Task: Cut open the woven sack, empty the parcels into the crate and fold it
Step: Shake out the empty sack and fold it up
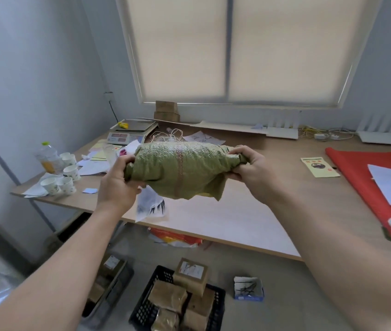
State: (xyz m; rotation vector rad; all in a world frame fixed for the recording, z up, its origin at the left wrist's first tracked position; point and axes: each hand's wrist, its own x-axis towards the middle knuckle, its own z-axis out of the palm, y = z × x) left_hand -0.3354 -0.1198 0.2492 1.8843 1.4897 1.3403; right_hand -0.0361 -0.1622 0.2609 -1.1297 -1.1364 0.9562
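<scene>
Fingers of the left hand (118, 180) and right hand (249, 167) bunch the green sack (180, 170) ends mid-frame; parcels (191, 274) fill the crate (216, 314) below; flatten it on the table (249, 211) before folding

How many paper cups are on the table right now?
5, all near the table's left end: two by the bottle, one nearer, two at the front. Others may be hidden.

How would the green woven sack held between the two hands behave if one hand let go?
The green woven sack would probably flop down: its lower edge already sags in loose folds. It seems light, since the left hand and right hand hold it up by bunched ends. It likely won't spring back, being crumpled.
</scene>
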